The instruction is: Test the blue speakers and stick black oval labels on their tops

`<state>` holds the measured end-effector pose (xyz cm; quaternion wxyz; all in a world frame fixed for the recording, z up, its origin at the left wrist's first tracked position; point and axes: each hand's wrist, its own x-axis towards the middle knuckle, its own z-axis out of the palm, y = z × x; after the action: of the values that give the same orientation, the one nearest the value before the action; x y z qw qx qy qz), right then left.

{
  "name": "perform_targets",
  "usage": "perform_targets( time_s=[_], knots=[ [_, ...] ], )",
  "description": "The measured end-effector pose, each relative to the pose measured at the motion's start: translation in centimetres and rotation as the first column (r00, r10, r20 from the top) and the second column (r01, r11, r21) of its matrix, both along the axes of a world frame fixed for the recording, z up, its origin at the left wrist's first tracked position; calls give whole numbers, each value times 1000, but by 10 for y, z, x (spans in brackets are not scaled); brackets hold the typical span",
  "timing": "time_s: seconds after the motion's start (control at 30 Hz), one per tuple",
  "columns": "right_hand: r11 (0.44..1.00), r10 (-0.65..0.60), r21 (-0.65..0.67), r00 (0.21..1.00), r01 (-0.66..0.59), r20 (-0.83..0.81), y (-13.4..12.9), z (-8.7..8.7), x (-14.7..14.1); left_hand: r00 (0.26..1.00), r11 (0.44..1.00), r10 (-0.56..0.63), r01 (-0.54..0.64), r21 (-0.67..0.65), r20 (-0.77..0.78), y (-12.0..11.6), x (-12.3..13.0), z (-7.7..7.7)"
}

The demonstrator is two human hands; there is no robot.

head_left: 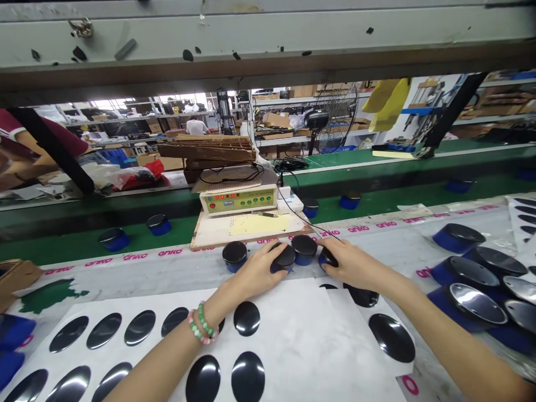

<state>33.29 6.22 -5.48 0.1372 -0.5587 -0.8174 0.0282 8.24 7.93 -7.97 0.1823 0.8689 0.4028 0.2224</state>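
My left hand [262, 269], with a beaded bracelet on its wrist, has its fingers curled round a short blue cylinder with a black top [286, 258]. On the right, my right hand [345, 260] grips a similar blue cylinder [327, 258], partly hidden by the fingers. Between the hands stands another black-topped cylinder [304, 247], close against the left-hand one. One more cylinder [234, 254] sits just left of my left hand. Below the hands, white backing sheets [310, 340] carry glossy black discs [247, 318] in rows, some spots bare.
Several blue cylinders [458, 240] are grouped at the right. Beyond the bench, more cylinders [158, 223] rest on a green surface [134, 237]. A control box with red lights [238, 200] stands ahead. An overhead beam [268, 39] crosses the top; a person's arm [29, 164] shows far left.
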Motion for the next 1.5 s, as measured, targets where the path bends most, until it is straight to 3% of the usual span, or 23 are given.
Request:
perform_targets(
  time_s=[0.2,0.37,0.5,0.63,0.77,0.93,1.07,1.17,1.23,1.33,1.4,1.5],
  knots=[
    [991,131,-23,991,-130,6,26,6,-37,994,995,99,-100,4,48,0,1,-8],
    [973,224,0,954,-229,-201,34,32,-35,992,991,124,-124,51,-1,-9,-3,4],
    [970,242,78,875,-231,-419,23,54,-35,973,967,219,-208,149,-68,-12,-26,19],
    [951,296,79,803,-299,-518,11,62,-58,915,929,363,-341,148,-174,-6,-58,19],
    [914,385,97,769,-394,-510,9,60,-99,865,903,431,-412,125,-258,-6,-91,22],
    [853,505,59,790,-519,-347,22,40,-172,755,809,586,-566,159,-294,-15,-138,35],
    [859,503,3,842,-512,-194,29,23,-226,704,767,633,-627,138,-321,-21,-165,26],
    [878,473,-18,873,-478,-118,30,25,-243,696,756,640,-646,107,-324,-21,-176,19],
    [885,461,-29,884,-465,-76,29,34,-235,691,745,656,-656,118,-302,-22,-176,21],
    [906,422,-12,906,-422,-21,25,52,-193,705,739,674,-646,193,-220,-26,-159,34],
    [941,338,7,941,-338,19,21,58,-148,782,799,598,-563,212,-177,-31,-135,43],
    [998,60,-17,993,-59,106,16,53,-73,924,934,348,-326,145,-159,-34,-85,43]
  ],
)
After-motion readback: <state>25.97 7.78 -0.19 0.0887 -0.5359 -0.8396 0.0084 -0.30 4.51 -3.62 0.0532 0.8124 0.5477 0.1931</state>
